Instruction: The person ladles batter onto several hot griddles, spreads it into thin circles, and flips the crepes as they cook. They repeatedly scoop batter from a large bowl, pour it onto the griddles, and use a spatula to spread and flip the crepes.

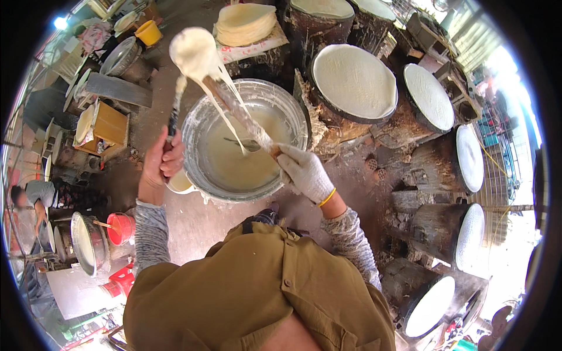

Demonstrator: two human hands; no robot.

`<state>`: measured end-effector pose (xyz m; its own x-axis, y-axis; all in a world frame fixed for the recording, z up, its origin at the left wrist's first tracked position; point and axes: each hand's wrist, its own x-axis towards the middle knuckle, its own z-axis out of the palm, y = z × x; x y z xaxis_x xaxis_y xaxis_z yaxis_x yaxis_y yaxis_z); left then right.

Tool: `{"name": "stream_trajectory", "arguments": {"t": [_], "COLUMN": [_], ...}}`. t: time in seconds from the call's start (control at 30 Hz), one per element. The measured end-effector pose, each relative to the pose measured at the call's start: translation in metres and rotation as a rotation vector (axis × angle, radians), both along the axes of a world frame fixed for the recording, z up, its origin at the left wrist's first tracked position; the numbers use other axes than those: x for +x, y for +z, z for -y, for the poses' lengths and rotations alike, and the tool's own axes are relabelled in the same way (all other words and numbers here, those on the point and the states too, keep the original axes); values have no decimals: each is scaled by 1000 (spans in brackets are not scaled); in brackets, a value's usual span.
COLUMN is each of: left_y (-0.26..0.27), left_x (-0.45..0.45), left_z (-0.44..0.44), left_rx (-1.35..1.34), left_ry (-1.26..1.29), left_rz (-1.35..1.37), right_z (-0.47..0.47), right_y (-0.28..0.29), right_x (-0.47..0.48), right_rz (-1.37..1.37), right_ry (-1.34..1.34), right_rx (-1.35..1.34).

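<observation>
My right hand (pixel 306 172), in a white knit glove with a yellow band at the wrist, grips the wooden handle of a ladle (pixel 193 52). Thick pale batter coats the ladle's round head, and strands of it hang over a large metal basin (pixel 299 118) that holds more batter (pixel 232 162). My bare left hand (pixel 162 158) is closed around the dark handle of a narrow batter-smeared tool (pixel 179 92), left of the basin; its exact kind cannot be told. Both tool heads are close together beyond the basin's far left rim.
Barrel-like stoves carry round pans with pale sheets (pixel 354 83), curving from ahead to the right. A stack of flat rounds (pixel 246 25) stands ahead. At left are a wooden box (pixel 109 127), a red bucket (pixel 120 229) and another person (pixel 40 193) bending.
</observation>
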<state>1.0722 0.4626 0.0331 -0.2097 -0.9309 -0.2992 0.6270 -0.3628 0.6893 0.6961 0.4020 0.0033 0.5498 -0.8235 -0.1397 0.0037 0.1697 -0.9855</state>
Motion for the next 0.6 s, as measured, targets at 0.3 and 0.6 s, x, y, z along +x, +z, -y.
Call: {"name": "stream_trajectory", "arguments": {"t": [0.3,0.6], "left_y": [19,-16], "left_x": [-25,6], "left_z": [-25,-32], "left_rx": [138,189], "left_ry": [317,-7], "left_rz": [266,-322], "right_z": [12,14], "right_y": [10,-26], "right_x": [5,21], "right_rz": [108,-27], "right_ry": [46,30], "right_rx": [-38,11]}}
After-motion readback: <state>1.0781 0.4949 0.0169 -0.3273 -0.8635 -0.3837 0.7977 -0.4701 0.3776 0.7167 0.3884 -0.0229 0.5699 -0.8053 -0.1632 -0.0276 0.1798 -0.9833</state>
